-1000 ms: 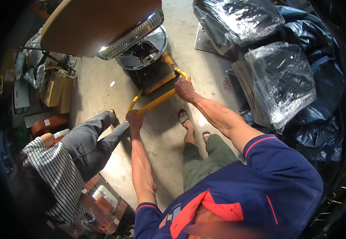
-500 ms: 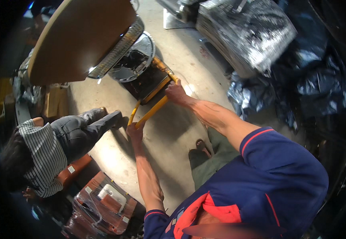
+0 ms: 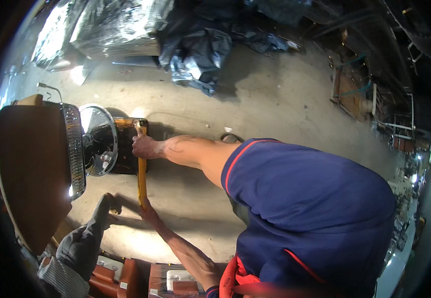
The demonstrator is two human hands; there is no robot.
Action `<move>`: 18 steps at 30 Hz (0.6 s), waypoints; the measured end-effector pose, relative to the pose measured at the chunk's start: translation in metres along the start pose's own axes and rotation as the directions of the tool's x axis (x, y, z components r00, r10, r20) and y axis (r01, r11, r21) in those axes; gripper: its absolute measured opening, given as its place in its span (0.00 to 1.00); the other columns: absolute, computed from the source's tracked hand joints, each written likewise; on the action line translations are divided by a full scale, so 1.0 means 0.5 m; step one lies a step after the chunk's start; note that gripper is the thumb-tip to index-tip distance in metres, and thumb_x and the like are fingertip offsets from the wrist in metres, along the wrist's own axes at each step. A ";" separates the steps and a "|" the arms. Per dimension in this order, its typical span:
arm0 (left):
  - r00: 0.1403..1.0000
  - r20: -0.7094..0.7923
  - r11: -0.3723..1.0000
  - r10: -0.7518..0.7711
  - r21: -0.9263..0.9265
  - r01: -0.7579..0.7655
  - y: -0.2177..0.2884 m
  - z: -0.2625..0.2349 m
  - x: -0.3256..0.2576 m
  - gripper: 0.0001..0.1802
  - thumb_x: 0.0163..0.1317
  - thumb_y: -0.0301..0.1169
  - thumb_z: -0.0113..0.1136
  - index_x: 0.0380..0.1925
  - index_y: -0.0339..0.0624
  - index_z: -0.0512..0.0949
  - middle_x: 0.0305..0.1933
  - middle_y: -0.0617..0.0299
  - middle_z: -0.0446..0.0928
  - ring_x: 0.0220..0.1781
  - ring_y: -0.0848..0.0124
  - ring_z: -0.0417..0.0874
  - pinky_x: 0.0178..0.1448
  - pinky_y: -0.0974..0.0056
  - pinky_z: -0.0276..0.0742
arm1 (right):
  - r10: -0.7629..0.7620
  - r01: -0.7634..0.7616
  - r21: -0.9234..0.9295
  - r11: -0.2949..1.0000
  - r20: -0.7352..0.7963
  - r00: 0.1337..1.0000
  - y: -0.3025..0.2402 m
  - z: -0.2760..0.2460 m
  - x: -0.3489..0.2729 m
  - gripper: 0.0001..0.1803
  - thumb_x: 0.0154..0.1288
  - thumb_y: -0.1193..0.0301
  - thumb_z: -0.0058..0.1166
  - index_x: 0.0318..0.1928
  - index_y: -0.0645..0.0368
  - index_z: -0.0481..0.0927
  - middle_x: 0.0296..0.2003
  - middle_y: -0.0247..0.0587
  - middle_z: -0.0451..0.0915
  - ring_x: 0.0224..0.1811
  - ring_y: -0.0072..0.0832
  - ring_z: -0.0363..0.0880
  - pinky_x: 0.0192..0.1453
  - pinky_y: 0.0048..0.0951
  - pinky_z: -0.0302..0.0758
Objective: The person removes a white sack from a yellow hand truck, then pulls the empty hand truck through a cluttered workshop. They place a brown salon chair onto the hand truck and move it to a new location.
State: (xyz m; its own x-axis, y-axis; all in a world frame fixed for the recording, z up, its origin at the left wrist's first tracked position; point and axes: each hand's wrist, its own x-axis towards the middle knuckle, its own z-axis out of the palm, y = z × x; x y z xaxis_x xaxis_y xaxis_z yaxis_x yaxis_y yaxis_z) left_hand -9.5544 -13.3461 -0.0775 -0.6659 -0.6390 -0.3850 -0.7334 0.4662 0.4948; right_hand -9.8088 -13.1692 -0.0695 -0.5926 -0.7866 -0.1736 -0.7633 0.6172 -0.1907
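Both my hands grip a yellow bar handle of a dark wheeled cart. My right hand [image 3: 146,147] is closed around the bar near its far end, and my left hand [image 3: 148,210] is closed on its nearer end. The yellow handle [image 3: 142,181] runs between them. Beyond it, the dark cart body [image 3: 127,146] is partly hidden by the bar and my right hand. On the cart's far side stands a round chrome-rimmed piece [image 3: 112,130], next to a glittering chrome band [image 3: 74,149] and a large brown curved-edge panel [image 3: 34,174].
A person in grey trousers [image 3: 79,243] and a striped top stands at the lower left. Brown furniture pieces [image 3: 113,283] wrapped in plastic lie along the lower edge. Wrapped bundles [image 3: 121,30] and black plastic sheeting [image 3: 195,54] line the top. Metal frames [image 3: 394,124] stand at the right.
My view has turned clockwise, so the cart, panel and person now appear farther left. Both hands keep their hold on the yellow handle.
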 end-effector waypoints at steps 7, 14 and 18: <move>0.997 -0.043 0.981 -0.059 -0.189 0.050 -0.042 0.124 -0.252 0.23 0.61 0.46 0.68 0.36 0.32 0.82 0.31 0.59 0.77 0.35 0.67 0.72 0.38 0.53 0.68 | -0.018 0.093 0.364 0.927 -0.205 0.979 0.035 0.150 -0.246 0.04 0.54 0.71 0.54 0.29 0.49 0.83 0.27 0.41 0.80 0.35 0.39 0.80 0.40 0.44 0.77; 0.957 -0.132 0.952 -0.258 -0.202 0.229 -0.119 0.324 -0.530 0.48 0.45 0.73 0.64 0.57 0.49 0.79 0.65 0.39 0.66 0.68 0.42 0.62 0.75 0.38 0.54 | -0.220 0.209 0.106 0.972 0.109 0.969 0.031 0.239 -0.555 0.05 0.57 0.72 0.55 0.29 0.57 0.82 0.23 0.48 0.81 0.27 0.44 0.81 0.33 0.46 0.79; 0.946 -0.139 0.946 -0.294 -0.181 0.268 -0.105 0.362 -0.721 0.41 0.39 0.63 0.75 0.54 0.58 0.81 0.64 0.50 0.60 0.72 0.50 0.55 0.65 0.24 0.61 | -0.275 0.274 -0.116 0.955 0.014 0.961 0.048 0.229 -0.747 0.08 0.56 0.73 0.55 0.32 0.64 0.84 0.27 0.57 0.83 0.33 0.55 0.84 0.37 0.52 0.80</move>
State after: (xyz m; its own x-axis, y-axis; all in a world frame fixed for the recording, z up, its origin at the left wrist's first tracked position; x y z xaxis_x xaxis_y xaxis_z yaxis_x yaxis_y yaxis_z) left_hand -9.3005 -13.0294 -0.1057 -0.3954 -0.8261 -0.4015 -0.8475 0.1596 0.5062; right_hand -9.5764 -12.8583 -0.1198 -0.3564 -0.9254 -0.1285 -0.9211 0.3711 -0.1178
